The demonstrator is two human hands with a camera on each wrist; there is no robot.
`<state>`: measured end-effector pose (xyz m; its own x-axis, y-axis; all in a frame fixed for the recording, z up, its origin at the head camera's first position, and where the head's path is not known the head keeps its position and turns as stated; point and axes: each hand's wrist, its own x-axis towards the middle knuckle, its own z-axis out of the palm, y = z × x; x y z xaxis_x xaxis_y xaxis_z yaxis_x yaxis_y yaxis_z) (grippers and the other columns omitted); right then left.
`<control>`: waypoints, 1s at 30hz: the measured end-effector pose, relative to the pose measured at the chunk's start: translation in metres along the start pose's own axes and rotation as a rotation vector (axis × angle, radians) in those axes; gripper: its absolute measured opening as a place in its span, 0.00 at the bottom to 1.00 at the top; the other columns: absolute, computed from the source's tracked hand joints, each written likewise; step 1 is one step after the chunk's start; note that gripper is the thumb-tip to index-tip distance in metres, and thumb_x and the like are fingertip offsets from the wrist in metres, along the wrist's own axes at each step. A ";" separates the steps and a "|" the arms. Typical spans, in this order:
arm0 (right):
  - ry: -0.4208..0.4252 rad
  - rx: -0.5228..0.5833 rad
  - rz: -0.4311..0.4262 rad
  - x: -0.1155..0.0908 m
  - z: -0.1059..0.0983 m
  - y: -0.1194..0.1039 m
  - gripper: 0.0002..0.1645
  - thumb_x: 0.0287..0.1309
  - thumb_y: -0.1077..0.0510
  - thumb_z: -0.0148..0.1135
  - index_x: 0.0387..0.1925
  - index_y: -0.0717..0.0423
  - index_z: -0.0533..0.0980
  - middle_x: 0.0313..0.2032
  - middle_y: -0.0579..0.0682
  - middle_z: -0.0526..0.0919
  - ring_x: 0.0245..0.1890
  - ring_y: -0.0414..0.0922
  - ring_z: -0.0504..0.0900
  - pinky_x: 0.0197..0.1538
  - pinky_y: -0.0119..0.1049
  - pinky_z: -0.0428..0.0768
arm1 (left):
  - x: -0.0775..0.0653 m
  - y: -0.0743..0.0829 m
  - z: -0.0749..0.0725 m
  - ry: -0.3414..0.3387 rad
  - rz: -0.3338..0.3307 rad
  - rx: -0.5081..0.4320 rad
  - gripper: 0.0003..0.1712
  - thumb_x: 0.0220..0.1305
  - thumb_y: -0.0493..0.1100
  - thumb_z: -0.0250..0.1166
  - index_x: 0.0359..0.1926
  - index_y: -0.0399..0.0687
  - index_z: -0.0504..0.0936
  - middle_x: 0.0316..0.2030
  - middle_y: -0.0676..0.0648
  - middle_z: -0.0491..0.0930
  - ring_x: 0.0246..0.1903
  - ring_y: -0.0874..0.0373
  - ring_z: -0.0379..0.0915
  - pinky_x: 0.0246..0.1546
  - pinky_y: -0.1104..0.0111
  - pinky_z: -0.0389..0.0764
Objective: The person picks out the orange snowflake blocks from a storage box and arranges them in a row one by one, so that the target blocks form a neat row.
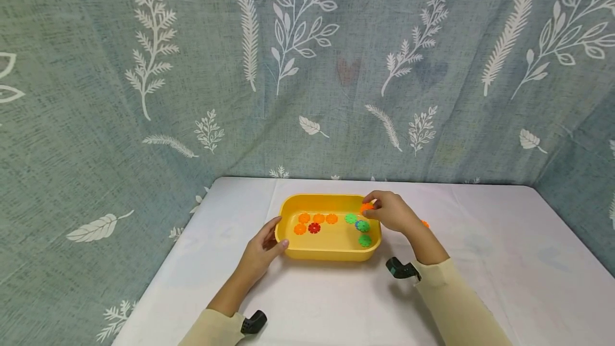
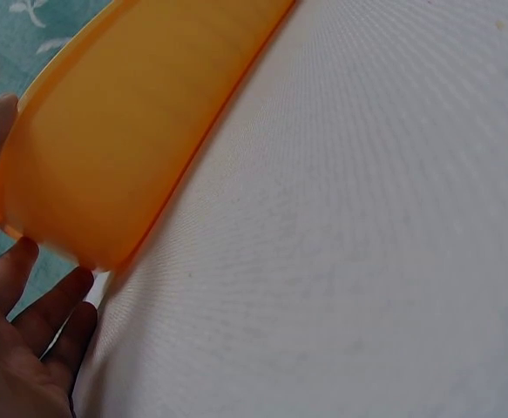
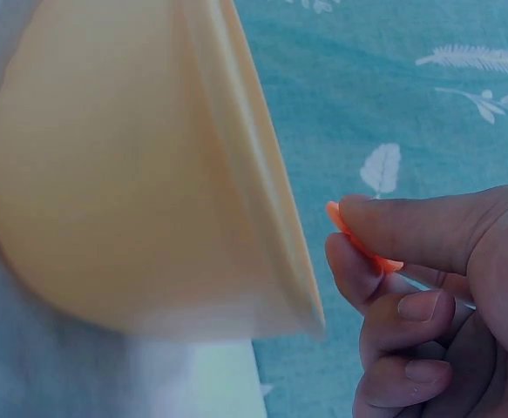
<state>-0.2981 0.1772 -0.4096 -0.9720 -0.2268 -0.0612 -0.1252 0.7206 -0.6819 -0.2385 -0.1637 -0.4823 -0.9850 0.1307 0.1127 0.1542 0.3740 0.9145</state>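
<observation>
A yellow plastic tub (image 1: 326,254) stands on the table. My left hand (image 1: 259,252) holds its left end, thumb at the front rim and fingers along the outer wall. In the left wrist view, fingertips (image 2: 84,277) rest against the tub's outside. Over the tub's right rim, my right hand (image 1: 391,211) pinches an orange flower-shaped disc (image 3: 384,264) between thumb and index finger. Inside the tub lie several orange discs (image 1: 319,219), a red disc (image 1: 314,228), several green discs (image 1: 365,241) and a blue piece (image 1: 357,224) partly under a green one.
Another orange piece (image 1: 425,223) lies on the white-covered table (image 1: 326,303), partly hidden behind the right forearm. A leaf-patterned cloth (image 1: 307,138) hangs behind the table. Each wrist wears a small black device (image 1: 402,269) that sticks out over the table.
</observation>
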 end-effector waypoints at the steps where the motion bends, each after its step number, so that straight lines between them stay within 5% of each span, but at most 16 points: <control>1: -0.002 0.000 0.003 0.000 -0.001 0.002 0.18 0.60 0.54 0.67 0.51 0.54 0.78 0.36 0.51 0.79 0.35 0.48 0.76 0.37 0.40 0.78 | -0.002 0.004 0.000 -0.003 -0.003 0.003 0.39 0.64 0.45 0.67 0.73 0.50 0.62 0.65 0.41 0.69 0.59 0.45 0.70 0.61 0.51 0.68; 8: 0.011 0.039 0.031 -0.006 -0.008 0.020 0.19 0.59 0.56 0.67 0.52 0.56 0.77 0.33 0.52 0.79 0.30 0.52 0.78 0.29 0.37 0.79 | -0.006 0.012 0.000 0.014 -0.015 -0.009 0.37 0.64 0.43 0.67 0.72 0.52 0.64 0.64 0.45 0.71 0.57 0.49 0.71 0.62 0.53 0.69; 30: 0.049 0.041 0.143 -0.021 -0.036 0.062 0.23 0.59 0.53 0.68 0.53 0.58 0.76 0.39 0.54 0.79 0.38 0.53 0.78 0.36 0.39 0.79 | -0.008 0.018 -0.005 -0.016 0.016 0.009 0.38 0.64 0.45 0.67 0.72 0.49 0.63 0.64 0.43 0.70 0.57 0.47 0.72 0.60 0.52 0.70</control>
<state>-0.2923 0.2505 -0.4241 -0.9880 -0.0907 -0.1248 0.0225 0.7156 -0.6982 -0.2281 -0.1625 -0.4644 -0.9810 0.1512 0.1212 0.1709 0.3801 0.9090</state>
